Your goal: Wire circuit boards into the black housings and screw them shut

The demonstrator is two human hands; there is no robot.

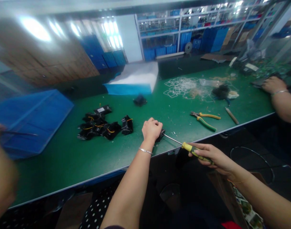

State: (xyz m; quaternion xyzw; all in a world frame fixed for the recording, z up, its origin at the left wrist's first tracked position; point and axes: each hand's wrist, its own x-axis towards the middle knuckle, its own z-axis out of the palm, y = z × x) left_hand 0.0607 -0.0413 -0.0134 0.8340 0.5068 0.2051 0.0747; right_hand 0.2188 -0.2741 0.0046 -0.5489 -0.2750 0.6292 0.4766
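Note:
My left hand (152, 129) is closed around a small black part (161, 135) and holds it down near the front edge of the green tabletop (107, 159). Most of that part is hidden under my fingers. In my right hand (211, 156) is a screwdriver (188, 147) with a yellow and dark handle. Its long metal shaft points left, and the tip meets the black part beside my left hand. Left of my hands, several black housings (111, 130) with yellow wires lie in a cluster, and one more black housing (127, 125) sits just beside them.
Pliers (204, 120) with yellow and green handles and a pencil-like stick (231, 115) lie to the right. Behind are tangled white ties (181, 86) and a blue-and-white box (133, 79). A blue bin (33, 117) stands left. Other people's hands (275, 84) are at both sides.

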